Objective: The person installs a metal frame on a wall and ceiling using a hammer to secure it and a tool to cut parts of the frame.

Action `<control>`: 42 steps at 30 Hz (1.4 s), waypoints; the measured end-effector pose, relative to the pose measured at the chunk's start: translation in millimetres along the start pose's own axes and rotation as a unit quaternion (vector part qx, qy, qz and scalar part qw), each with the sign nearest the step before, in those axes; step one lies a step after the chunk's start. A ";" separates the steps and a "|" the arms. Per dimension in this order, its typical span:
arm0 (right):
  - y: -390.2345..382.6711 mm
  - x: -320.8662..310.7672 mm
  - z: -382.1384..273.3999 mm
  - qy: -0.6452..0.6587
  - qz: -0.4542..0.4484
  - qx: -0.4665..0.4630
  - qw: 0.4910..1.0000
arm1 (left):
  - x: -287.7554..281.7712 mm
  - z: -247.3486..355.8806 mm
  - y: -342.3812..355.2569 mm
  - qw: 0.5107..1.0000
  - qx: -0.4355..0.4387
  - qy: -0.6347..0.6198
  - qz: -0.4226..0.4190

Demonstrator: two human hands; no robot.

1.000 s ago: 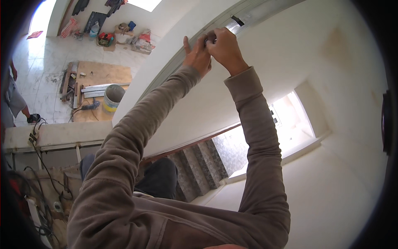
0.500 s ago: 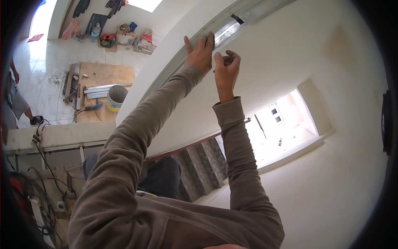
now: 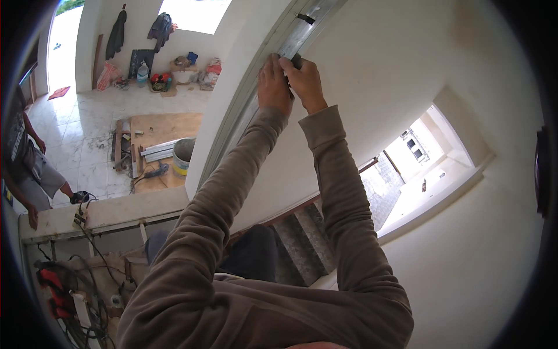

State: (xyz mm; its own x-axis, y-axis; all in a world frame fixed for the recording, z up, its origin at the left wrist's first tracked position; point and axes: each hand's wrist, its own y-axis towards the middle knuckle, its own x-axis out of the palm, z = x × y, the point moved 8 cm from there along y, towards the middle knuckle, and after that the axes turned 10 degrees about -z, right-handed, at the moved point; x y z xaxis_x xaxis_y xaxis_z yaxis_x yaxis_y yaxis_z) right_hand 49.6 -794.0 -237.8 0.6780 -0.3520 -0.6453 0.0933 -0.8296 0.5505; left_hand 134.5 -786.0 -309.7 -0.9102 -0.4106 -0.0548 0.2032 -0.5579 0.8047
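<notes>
My left hand is up at a long grey metal channel that runs along the wall edge. Its fingers are together and bent over the channel's face. Close against it on the right is my right hand, with thumb and fingers pinched at a small dark piece beside the left fingertips. Most of that piece is hidden by the fingers, so its kind cannot be told. Farther up the channel, a short black strip sticks out across it.
Below me lie stairs and a ledge with cables. On the tiled floor at left are a wooden board, a bucket and metal lengths. Another person stands at the far left.
My right hand has come in from beside the left and now pinches next to it. The left fingers have drawn together. The view has shifted, showing more of the other person.
</notes>
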 end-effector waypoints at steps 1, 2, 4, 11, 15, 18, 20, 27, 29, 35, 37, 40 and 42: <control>0.0 -0.5 -3.3 -0.018 -0.010 0.006 1.000 | 1.0 -0.6 -5.0 1.000 -0.001 0.002 -0.002; -0.4 -0.5 -6.5 -0.036 -0.020 0.013 0.999 | -2.4 1.4 -13.4 1.000 0.017 -0.010 0.021; -0.7 0.6 -12.1 -0.018 -0.054 0.046 0.997 | -6.8 -3.5 -23.2 0.998 0.034 -0.022 0.042; -2.7 12.6 -15.2 0.065 -0.136 0.086 0.985 | -34.4 -35.9 -17.8 0.960 -0.027 -0.259 0.102; -5.8 7.8 -23.3 0.102 -0.161 0.050 0.980 | -44.1 -27.3 -3.6 0.941 -0.037 -0.333 0.051; -4.6 12.4 -25.2 0.115 -0.171 0.084 0.975 | -55.3 -28.0 3.5 0.958 -0.006 -0.280 0.065; -5.2 13.9 -24.4 0.155 -0.192 0.086 0.965 | -65.3 -20.2 6.9 0.964 0.041 -0.247 0.094; -9.4 19.8 -20.7 0.242 -0.226 0.093 0.939 | -51.3 -27.8 16.4 0.962 -0.030 -0.269 0.017; -8.4 19.5 -22.9 0.198 -0.192 0.049 0.960 | -45.4 -25.3 14.4 0.956 -0.025 -0.292 0.009; -7.6 18.7 -5.6 0.201 -0.109 0.048 0.972 | -41.1 -21.5 15.2 0.960 -0.005 -0.274 0.051; -7.1 17.0 -4.4 0.194 -0.108 0.043 0.974 | -37.8 -19.3 17.6 0.967 0.016 -0.252 0.030; -10.1 17.0 -5.2 0.189 -0.100 0.042 0.976 | -42.2 -19.5 13.3 0.982 0.032 -0.180 0.051; -13.2 15.1 -6.0 0.187 -0.092 0.043 0.977 | -41.0 -22.8 14.6 0.983 0.012 -0.178 0.041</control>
State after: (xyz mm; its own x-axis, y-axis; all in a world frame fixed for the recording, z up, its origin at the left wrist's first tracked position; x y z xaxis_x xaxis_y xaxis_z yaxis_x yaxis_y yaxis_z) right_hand 63.0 -785.8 -251.7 0.8756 -0.0233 -0.4824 0.1889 -0.9027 0.3865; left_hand 183.0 -793.7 -309.2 -0.9605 -0.1732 0.2179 0.2769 -0.5137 0.8121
